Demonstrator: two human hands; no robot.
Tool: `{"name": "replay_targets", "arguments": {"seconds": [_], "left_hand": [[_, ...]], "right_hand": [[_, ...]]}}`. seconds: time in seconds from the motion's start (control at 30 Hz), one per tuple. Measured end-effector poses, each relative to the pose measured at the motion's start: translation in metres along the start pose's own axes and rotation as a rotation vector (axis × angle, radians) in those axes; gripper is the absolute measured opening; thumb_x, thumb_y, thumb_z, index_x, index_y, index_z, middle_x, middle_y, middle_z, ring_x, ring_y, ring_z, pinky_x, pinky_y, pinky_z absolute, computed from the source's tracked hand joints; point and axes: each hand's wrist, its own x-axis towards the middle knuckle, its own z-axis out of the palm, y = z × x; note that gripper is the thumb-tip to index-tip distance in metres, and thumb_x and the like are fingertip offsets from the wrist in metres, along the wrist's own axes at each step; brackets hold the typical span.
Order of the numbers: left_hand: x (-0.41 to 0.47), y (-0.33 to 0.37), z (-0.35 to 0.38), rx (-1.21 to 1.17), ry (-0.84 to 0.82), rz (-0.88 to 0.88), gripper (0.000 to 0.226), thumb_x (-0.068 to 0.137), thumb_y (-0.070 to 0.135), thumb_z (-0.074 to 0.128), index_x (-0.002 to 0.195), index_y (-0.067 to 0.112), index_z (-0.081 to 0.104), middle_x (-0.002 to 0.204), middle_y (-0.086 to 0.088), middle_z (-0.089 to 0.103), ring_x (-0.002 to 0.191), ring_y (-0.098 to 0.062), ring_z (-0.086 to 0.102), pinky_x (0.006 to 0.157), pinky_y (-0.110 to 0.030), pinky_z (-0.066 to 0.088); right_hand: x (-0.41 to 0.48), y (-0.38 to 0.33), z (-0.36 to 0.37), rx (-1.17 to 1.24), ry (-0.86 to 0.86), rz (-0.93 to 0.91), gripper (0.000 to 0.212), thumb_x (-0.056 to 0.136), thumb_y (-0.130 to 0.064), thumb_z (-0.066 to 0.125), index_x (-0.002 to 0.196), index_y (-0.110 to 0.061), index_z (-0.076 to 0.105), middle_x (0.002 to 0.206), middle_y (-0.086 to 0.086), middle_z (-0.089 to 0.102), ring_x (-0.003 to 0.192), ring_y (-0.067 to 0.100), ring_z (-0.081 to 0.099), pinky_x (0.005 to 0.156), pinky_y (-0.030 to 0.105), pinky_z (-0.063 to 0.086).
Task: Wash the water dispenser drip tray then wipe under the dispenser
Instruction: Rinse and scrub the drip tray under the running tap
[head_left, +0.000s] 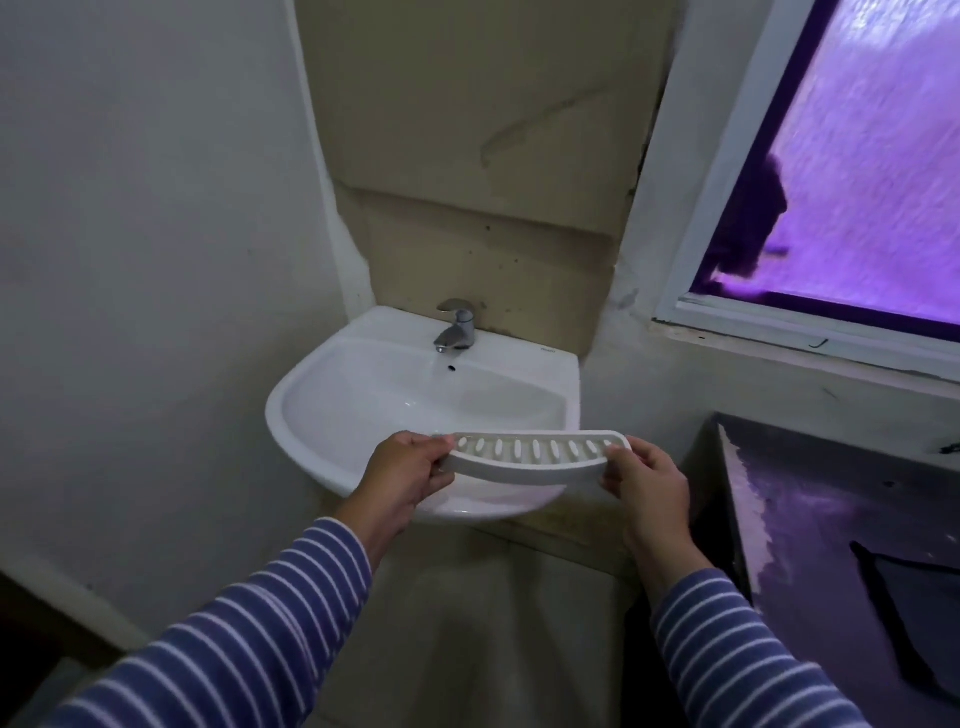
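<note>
Holding over the sink's (322, 410) near rim, my left hand (410, 478) pinches one end of the drip tray (535, 460) and my right hand (644, 491) grips the other. It is curved, slotted white plastic above glossy ceramic. I judge washing not yet begun, since no water runs from the chrome tap (457, 330) at the sink's back. Wiping under the dispenser is left too.

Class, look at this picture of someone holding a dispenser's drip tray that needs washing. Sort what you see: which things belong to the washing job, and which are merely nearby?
Belongs to the job: drip tray, gripped at its ends by the left hand and right hand; sink; tap.

Merely nearby: window; dark counter on the right.
</note>
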Motion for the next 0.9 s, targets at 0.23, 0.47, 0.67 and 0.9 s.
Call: {"name": "replay_targets", "arguments": {"seconds": [0.23, 0.47, 0.67, 0.9], "left_hand": [[0.046, 0.036, -0.074, 0.112, -0.041, -0.009, 0.012, 0.087, 0.016, 0.066, 0.085, 0.006, 0.060, 0.091, -0.012, 0.065, 0.076, -0.018, 0.065, 0.078, -0.030, 0.058], [0.085, 0.055, -0.122, 0.161, -0.066, -0.019, 0.010, 0.087, 0.013, 0.066, 0.086, 0.004, 0.062, 0.089, -0.014, 0.065, 0.073, -0.018, 0.065, 0.072, -0.028, 0.058], [0.123, 0.056, -0.141, 0.165, -0.093, -0.063, 0.013, 0.087, 0.013, 0.065, 0.095, 0.003, 0.061, 0.099, -0.016, 0.066, 0.083, -0.022, 0.068, 0.072, -0.028, 0.058], [0.164, 0.053, -0.138, 0.133, -0.114, -0.111, 0.021, 0.087, 0.009, 0.065, 0.105, -0.001, 0.060, 0.094, -0.013, 0.064, 0.083, -0.023, 0.067, 0.081, -0.032, 0.056]], "right_hand": [[-0.019, 0.010, 0.092, 0.057, 0.083, 0.056, 0.022, 0.089, -0.016, 0.062, 0.111, -0.011, 0.065, 0.097, 0.008, 0.068, 0.088, 0.023, 0.065, 0.072, 0.032, 0.056], [-0.033, 0.016, 0.153, 0.049, 0.146, 0.090, 0.018, 0.091, -0.016, 0.059, 0.108, -0.016, 0.066, 0.099, 0.003, 0.066, 0.094, 0.024, 0.064, 0.084, 0.038, 0.058], [-0.020, 0.022, 0.185, 0.026, 0.178, 0.088, 0.010, 0.090, -0.013, 0.061, 0.096, -0.020, 0.066, 0.092, 0.001, 0.066, 0.088, 0.023, 0.065, 0.081, 0.037, 0.058], [0.014, 0.036, 0.208, 0.001, 0.187, 0.097, 0.013, 0.089, -0.012, 0.061, 0.099, -0.019, 0.067, 0.097, 0.003, 0.067, 0.090, 0.023, 0.065, 0.081, 0.038, 0.058]]}}
